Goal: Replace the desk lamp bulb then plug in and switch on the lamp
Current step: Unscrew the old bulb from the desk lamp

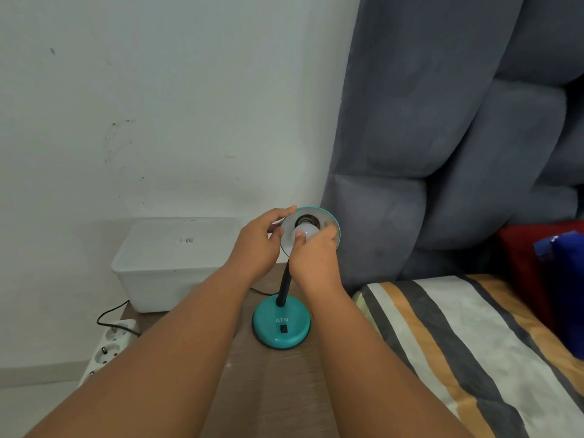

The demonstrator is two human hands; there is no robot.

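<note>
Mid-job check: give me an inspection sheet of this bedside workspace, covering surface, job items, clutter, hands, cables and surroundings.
Surface: brown wood-grain bedside table, bare in front.
Job's things: teal desk lamp, round base marked ATN, black neck, shade tilted toward the camera; white bulb at the socket, how far seated cannot be told.
Clutter: white lidded plastic box at the table's back left.
Grippers: left hand grips the shade rim; right hand grips the bulb.
Cables: black cord loops to a white power strip; where it ends cannot be told.
Surroundings: white wall, grey padded headboard, striped bedding.
</note>
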